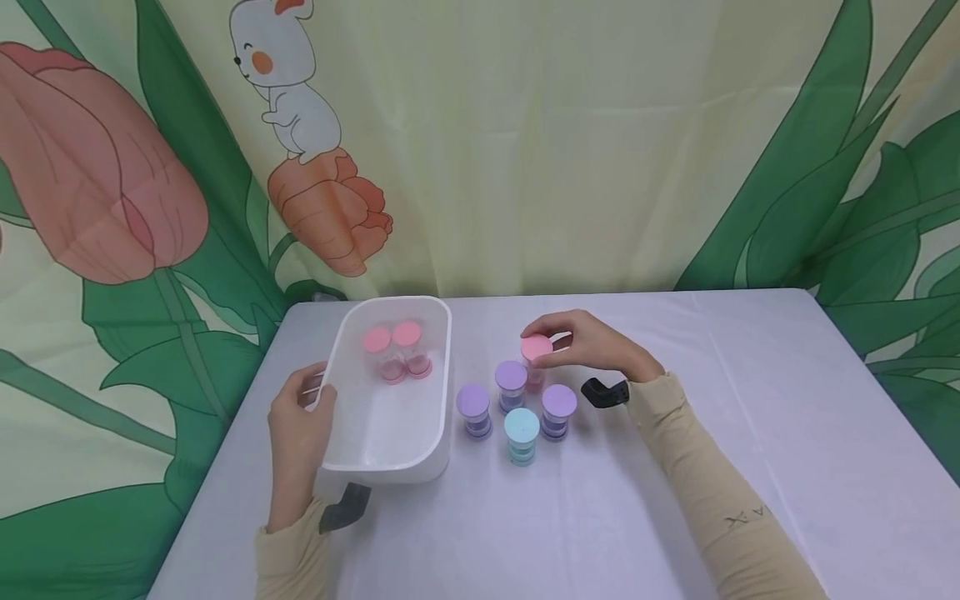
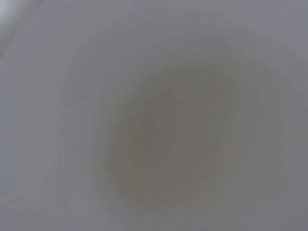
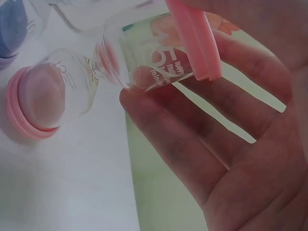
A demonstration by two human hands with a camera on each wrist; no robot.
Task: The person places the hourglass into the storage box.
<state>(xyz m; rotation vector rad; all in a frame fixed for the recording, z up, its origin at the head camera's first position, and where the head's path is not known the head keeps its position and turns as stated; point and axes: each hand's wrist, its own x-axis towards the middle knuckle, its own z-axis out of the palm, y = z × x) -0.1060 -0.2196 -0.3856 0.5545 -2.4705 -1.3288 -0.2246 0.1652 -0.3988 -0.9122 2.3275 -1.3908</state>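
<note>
My left hand (image 1: 302, 429) holds the left rim of a white plastic bin (image 1: 367, 429), its thumb on the near side. Inside the bin stand two sand timers with pink caps, a left one (image 1: 377, 340) and a right one (image 1: 407, 335). My right hand (image 1: 588, 343) grips a third pink sand timer (image 1: 536, 347) near its top cap; in the right wrist view its clear glass (image 3: 144, 57) carries a printed 15. Close by stand purple sand timers (image 1: 473, 402) and a light blue sand timer (image 1: 522, 427). The left wrist view is a grey blur.
A white cloth covers the table (image 1: 712, 442). Behind its far edge hangs a printed curtain (image 1: 562, 167) with a rabbit, a carrot, a tulip and leaves. Black wrist mounts show at the left cuff (image 1: 346, 507) and the right cuff (image 1: 604, 392).
</note>
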